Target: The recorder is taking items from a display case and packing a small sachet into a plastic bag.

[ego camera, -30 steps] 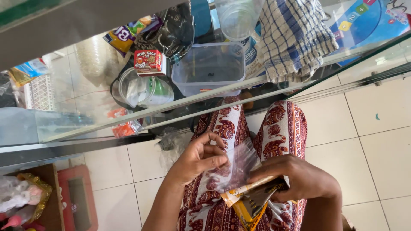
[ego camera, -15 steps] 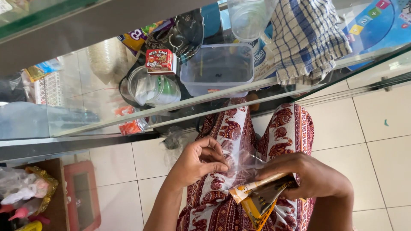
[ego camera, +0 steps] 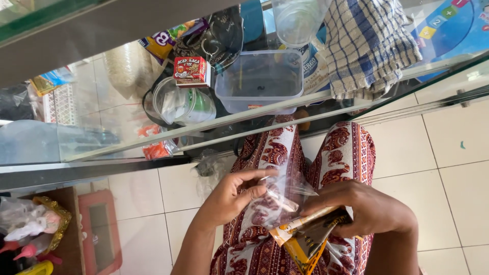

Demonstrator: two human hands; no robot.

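My left hand (ego camera: 235,196) pinches the edge of a clear thin plastic bag (ego camera: 285,191) held over my lap, which is covered in red and white patterned trousers (ego camera: 346,153). My right hand (ego camera: 369,209) grips an orange and dark foil packet (ego camera: 305,237), its torn end pointing down to the left, and also touches the clear bag. The two hands are close together, the bag stretched between them.
A glass counter (ego camera: 244,117) stands in front of me, with a clear plastic tub (ego camera: 257,81), a small red box (ego camera: 191,71), a round clear container (ego camera: 178,104), a checked cloth (ego camera: 367,46) and snack packets. White floor tiles (ego camera: 407,147) lie below. A reddish frame (ego camera: 99,229) sits at the left.
The view has shifted slightly. My hands stay together on the bag and packet; the fingers of my left hand have moved a little on the bag's edge.
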